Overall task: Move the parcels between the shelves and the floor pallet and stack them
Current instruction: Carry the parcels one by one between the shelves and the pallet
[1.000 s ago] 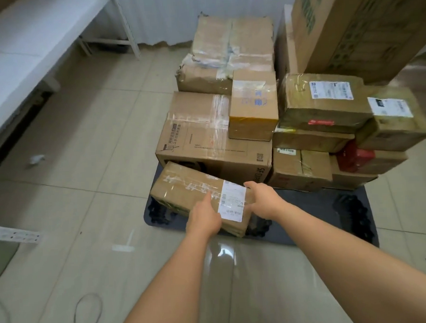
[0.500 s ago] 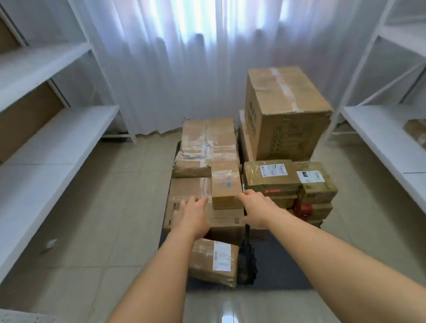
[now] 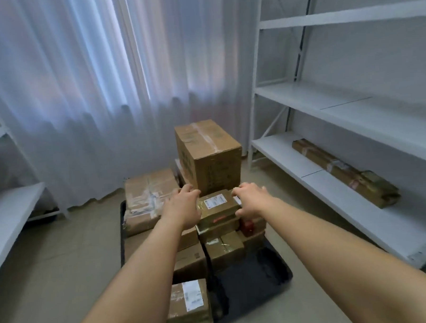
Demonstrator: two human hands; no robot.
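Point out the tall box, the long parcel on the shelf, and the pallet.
Tall box (image 3: 217, 171): head view, front face.
Long parcel (image 3: 343, 170): head view, top, mid-length.
Pallet (image 3: 262, 274): head view, bare black deck.
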